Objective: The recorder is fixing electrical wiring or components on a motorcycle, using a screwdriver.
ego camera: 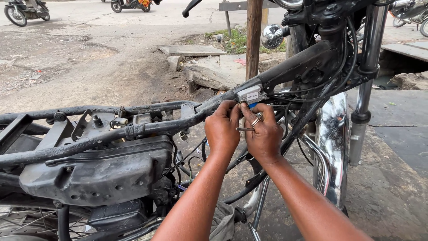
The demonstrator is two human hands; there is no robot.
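A stripped motorcycle frame stands on rough concrete, and everything here is placed against its black top tube. A small grey box-shaped electrical unit with a pale label sits clamped on that tube, just where it rises toward the steering head.

Both hands meet directly below this unit. The left hand is curled, its fingertips bunched together and pressed up against the lower left edge of the unit; what exactly they pinch is hidden between the two hands. The right hand, with a ring on one finger, is also curled, its fingertips touching the underside of the unit where a bit of blue shows. A thin metal tool pokes out from the right hand toward the left, gripped between thumb and fingers. The unit thus lies just above and against the fingertips of both hands.

Below the tube, behind the hands, black cables loop toward the steering head. Left of the hands, under the tube, sits a dusty black airbox. Right of them stand the chrome front mudguard and the fork leg. A wooden post rises beyond the tube.
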